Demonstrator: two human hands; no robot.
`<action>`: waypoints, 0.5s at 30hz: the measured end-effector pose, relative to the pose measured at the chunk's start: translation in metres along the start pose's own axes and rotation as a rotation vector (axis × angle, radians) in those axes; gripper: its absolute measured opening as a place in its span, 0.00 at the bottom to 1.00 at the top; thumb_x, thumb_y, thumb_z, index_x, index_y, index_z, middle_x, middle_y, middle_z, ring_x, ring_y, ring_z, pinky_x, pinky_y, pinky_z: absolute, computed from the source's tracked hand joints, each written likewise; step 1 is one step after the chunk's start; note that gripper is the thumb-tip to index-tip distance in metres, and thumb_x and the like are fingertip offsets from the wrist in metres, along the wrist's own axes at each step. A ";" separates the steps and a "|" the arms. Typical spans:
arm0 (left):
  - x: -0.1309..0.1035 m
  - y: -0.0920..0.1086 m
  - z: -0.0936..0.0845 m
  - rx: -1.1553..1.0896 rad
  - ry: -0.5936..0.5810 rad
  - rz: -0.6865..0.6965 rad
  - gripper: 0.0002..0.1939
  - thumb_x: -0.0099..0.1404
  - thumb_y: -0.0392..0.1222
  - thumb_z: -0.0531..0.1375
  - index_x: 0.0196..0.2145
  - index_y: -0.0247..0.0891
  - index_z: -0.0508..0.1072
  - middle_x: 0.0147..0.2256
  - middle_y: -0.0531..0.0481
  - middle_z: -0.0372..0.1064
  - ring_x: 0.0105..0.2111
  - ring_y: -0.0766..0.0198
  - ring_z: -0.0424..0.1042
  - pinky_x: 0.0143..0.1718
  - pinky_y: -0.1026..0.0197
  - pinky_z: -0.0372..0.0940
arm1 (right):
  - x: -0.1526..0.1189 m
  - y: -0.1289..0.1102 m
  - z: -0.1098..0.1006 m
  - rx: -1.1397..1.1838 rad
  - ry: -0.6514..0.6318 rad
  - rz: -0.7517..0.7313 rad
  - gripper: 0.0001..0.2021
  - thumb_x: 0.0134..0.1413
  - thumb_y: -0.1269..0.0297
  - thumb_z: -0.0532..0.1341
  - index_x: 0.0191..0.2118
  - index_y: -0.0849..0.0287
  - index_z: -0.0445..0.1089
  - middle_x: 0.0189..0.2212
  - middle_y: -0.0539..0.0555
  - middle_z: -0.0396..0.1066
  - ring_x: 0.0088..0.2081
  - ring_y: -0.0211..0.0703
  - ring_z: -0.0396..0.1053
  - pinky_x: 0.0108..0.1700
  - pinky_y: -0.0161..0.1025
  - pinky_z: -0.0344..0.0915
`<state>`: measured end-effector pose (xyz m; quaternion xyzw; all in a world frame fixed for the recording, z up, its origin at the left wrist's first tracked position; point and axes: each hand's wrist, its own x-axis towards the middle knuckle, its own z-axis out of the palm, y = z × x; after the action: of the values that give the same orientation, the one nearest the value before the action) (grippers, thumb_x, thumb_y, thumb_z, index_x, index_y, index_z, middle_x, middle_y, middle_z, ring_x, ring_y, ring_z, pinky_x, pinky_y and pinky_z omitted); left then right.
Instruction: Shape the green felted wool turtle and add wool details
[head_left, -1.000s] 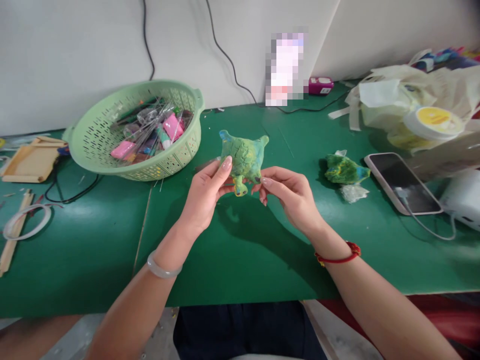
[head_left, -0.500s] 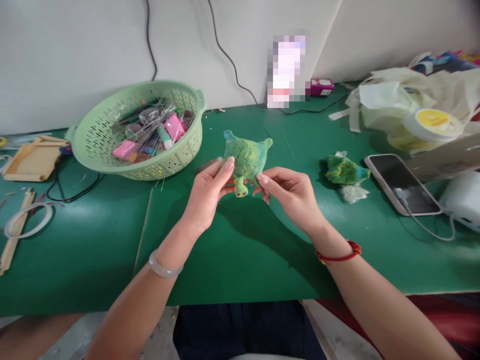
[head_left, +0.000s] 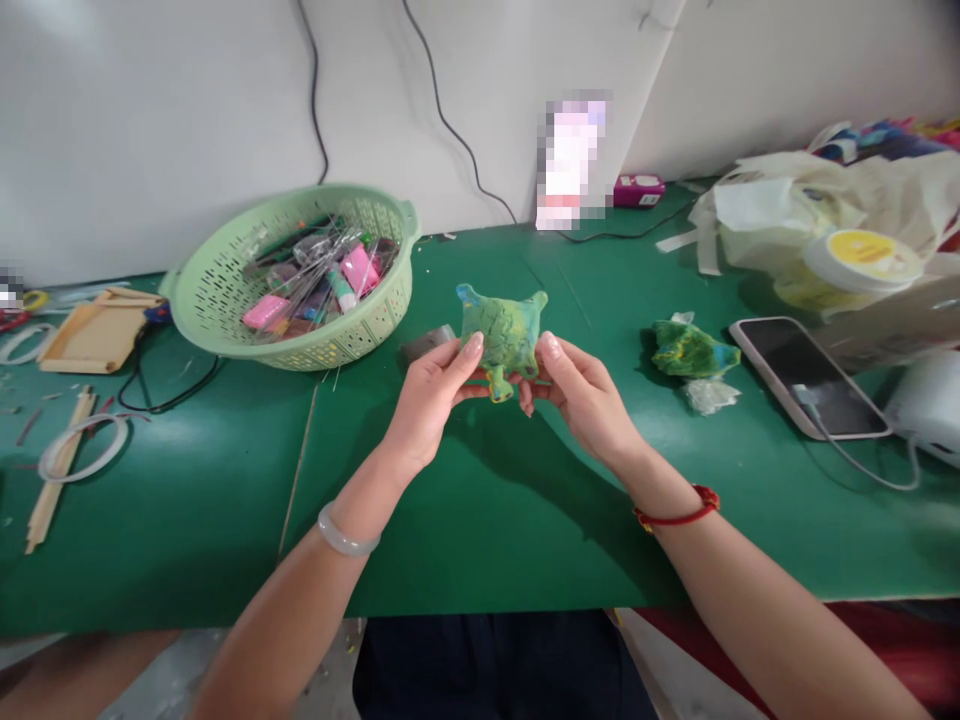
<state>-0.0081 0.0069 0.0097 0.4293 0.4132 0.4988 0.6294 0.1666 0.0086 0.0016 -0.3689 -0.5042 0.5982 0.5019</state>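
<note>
Held above the green table is a clay turtle (head_left: 501, 335), mottled green, blue and yellow, with a cracked shell and its small head toward me. My left hand (head_left: 433, 393) pinches its left side, thumb on top and fingers underneath. On its other side, my right hand (head_left: 585, 390) grips the edge with the thumb over the top. A small greyish block (head_left: 426, 343) lies on the table just behind my left hand, partly hidden. Right of my hands sits a lump of green, blue and yellow clay (head_left: 694, 348) beside a crumpled clear wrapper (head_left: 711, 396).
A light green basket (head_left: 352, 352) of wires and pink packets stands back left. Wooden strips (head_left: 61, 470), a tape roll (head_left: 84, 450) and a wooden tray (head_left: 94, 335) lie further left. To the right are a phone (head_left: 810, 375) with a cable, plastic bags and a white tub (head_left: 862, 258).
The turtle has turned slightly and sits more level, its head now a little further right. My right thumb has moved up its edge. The whole view has shifted a little.
</note>
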 end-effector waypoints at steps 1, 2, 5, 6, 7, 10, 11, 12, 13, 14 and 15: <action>0.000 -0.001 0.000 0.008 -0.003 -0.005 0.23 0.61 0.63 0.71 0.38 0.40 0.82 0.36 0.49 0.81 0.36 0.62 0.80 0.39 0.61 0.74 | 0.001 0.001 0.000 0.015 0.013 0.002 0.26 0.57 0.36 0.68 0.32 0.56 0.71 0.25 0.48 0.72 0.24 0.34 0.68 0.28 0.35 0.68; 0.000 -0.002 0.000 0.016 -0.007 -0.011 0.23 0.61 0.63 0.71 0.39 0.40 0.82 0.36 0.49 0.81 0.36 0.63 0.80 0.38 0.61 0.74 | 0.002 0.001 -0.001 0.030 0.022 0.006 0.25 0.55 0.36 0.69 0.32 0.57 0.71 0.26 0.48 0.72 0.23 0.33 0.68 0.27 0.35 0.68; -0.001 -0.003 0.001 0.059 -0.029 -0.029 0.22 0.60 0.62 0.71 0.39 0.40 0.82 0.37 0.49 0.81 0.38 0.63 0.80 0.40 0.62 0.74 | 0.003 0.002 -0.002 0.084 0.035 0.043 0.25 0.50 0.39 0.74 0.30 0.57 0.71 0.25 0.47 0.71 0.23 0.33 0.67 0.26 0.34 0.68; -0.002 -0.002 0.002 0.078 -0.045 -0.035 0.22 0.60 0.62 0.71 0.39 0.39 0.83 0.37 0.49 0.81 0.39 0.62 0.80 0.41 0.61 0.75 | 0.004 0.002 -0.002 0.101 0.037 0.062 0.25 0.49 0.39 0.75 0.30 0.57 0.71 0.25 0.47 0.71 0.24 0.33 0.67 0.26 0.33 0.67; -0.002 -0.001 0.001 0.098 -0.064 -0.043 0.23 0.61 0.62 0.70 0.39 0.39 0.83 0.38 0.48 0.81 0.40 0.61 0.80 0.42 0.60 0.75 | 0.004 0.001 -0.002 0.112 0.038 0.084 0.25 0.47 0.39 0.75 0.30 0.57 0.72 0.25 0.48 0.72 0.24 0.33 0.67 0.25 0.33 0.66; 0.000 0.007 -0.007 0.185 -0.112 -0.051 0.24 0.60 0.63 0.70 0.40 0.38 0.83 0.39 0.46 0.82 0.41 0.59 0.80 0.42 0.59 0.76 | 0.005 0.000 -0.003 0.099 0.055 0.140 0.26 0.44 0.38 0.76 0.29 0.58 0.74 0.26 0.50 0.72 0.25 0.34 0.68 0.24 0.32 0.65; 0.002 0.011 -0.012 0.233 -0.118 -0.036 0.25 0.59 0.63 0.71 0.40 0.38 0.83 0.41 0.45 0.82 0.41 0.58 0.81 0.41 0.59 0.76 | 0.006 0.000 -0.004 0.087 0.076 0.153 0.27 0.43 0.37 0.76 0.29 0.58 0.75 0.25 0.50 0.72 0.24 0.33 0.67 0.24 0.32 0.64; 0.004 0.015 -0.019 0.292 -0.090 0.009 0.25 0.59 0.63 0.71 0.42 0.38 0.83 0.42 0.44 0.82 0.42 0.57 0.81 0.40 0.59 0.77 | 0.007 -0.001 -0.006 0.072 0.106 0.165 0.27 0.42 0.37 0.76 0.29 0.58 0.75 0.24 0.49 0.71 0.23 0.33 0.66 0.23 0.32 0.63; 0.006 0.018 -0.027 0.358 -0.041 0.066 0.24 0.62 0.61 0.70 0.45 0.39 0.83 0.45 0.44 0.82 0.43 0.56 0.81 0.40 0.58 0.77 | 0.007 -0.001 -0.009 0.052 0.142 0.177 0.28 0.41 0.36 0.76 0.28 0.58 0.74 0.23 0.49 0.70 0.22 0.32 0.64 0.22 0.32 0.61; 0.009 0.021 -0.035 0.435 0.028 0.138 0.22 0.65 0.59 0.68 0.47 0.39 0.82 0.46 0.43 0.83 0.45 0.57 0.81 0.42 0.58 0.77 | 0.008 -0.002 -0.012 0.025 0.174 0.195 0.29 0.41 0.35 0.76 0.27 0.58 0.73 0.22 0.48 0.69 0.20 0.32 0.62 0.20 0.33 0.58; 0.012 0.023 -0.043 0.528 0.102 0.211 0.20 0.66 0.56 0.68 0.48 0.39 0.81 0.46 0.43 0.83 0.45 0.57 0.81 0.45 0.57 0.77 | 0.008 -0.003 -0.015 -0.011 0.194 0.219 0.30 0.40 0.34 0.76 0.26 0.58 0.71 0.20 0.48 0.68 0.19 0.31 0.60 0.20 0.33 0.56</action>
<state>-0.0532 0.0270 0.0184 0.5934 0.5130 0.4575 0.4188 0.1800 0.0198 0.0016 -0.4802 -0.4134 0.6082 0.4781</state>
